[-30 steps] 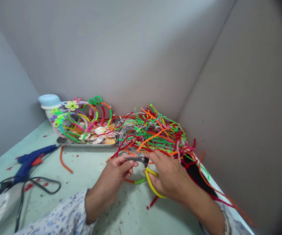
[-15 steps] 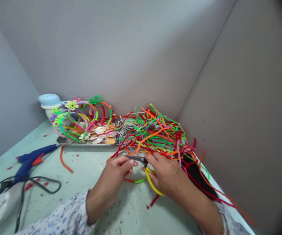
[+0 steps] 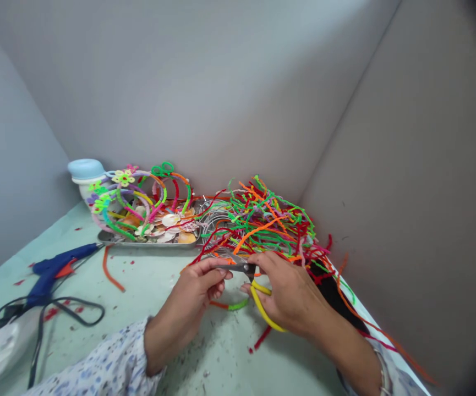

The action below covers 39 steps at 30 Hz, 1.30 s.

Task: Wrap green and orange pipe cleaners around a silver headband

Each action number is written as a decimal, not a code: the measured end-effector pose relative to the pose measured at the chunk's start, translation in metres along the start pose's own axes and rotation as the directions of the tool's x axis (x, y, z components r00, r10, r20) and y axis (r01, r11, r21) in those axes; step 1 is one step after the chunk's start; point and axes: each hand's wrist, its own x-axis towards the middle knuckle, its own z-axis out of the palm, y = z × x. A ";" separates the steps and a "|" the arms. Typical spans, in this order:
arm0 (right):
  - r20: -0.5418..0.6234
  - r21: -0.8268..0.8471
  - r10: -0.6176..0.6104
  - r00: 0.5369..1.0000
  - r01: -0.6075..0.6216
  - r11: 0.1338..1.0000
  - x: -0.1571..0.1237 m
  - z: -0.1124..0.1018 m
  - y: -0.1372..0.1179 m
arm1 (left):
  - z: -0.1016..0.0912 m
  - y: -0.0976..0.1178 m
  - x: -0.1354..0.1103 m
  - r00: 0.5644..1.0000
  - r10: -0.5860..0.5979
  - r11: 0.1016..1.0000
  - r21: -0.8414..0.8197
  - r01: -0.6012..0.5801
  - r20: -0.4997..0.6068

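My right hand (image 3: 289,291) grips a pair of scissors (image 3: 264,313) with yellow handles and dark blades. The blades point left and stand apart, with their tips at my left fingertips. My left hand (image 3: 198,294) is closed in a pinch, thumb against fingers; what lies between them is too small and hidden to tell. A curved orange and green pipe cleaner piece (image 3: 235,306) shows below and between my hands, its left end hidden behind my left hand. Just beyond the blades lies a tangled pile of coloured pipe cleaners (image 3: 262,225).
A metal tray (image 3: 151,245) holds shells and several pipe-cleaner-wrapped hoops (image 3: 155,187) with flowers. Behind it stands a white bottle with a blue lid (image 3: 86,169). At left lie a blue glue gun (image 3: 50,275) with its cord and a cut orange pipe cleaner (image 3: 111,272). Grey panels enclose the table.
The scissors have shifted slightly right with my right hand, and their blades have opened wider. My left hand keeps its pinch almost in place.
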 end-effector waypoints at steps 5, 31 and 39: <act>0.011 -0.057 -0.043 0.999 0.044 0.997 0.000 0.005 0.001 | -0.002 -0.003 0.001 0.999 -0.023 1.000 0.003 0.023 0.036; -0.052 -0.219 -0.354 0.934 0.335 0.916 0.006 0.001 0.029 | -0.023 0.026 0.015 0.913 -0.194 0.960 0.259 0.103 0.358; -0.042 -0.205 -0.378 0.925 0.362 0.909 0.004 0.000 0.027 | -0.031 0.027 0.022 0.890 -0.243 0.954 0.260 0.148 0.385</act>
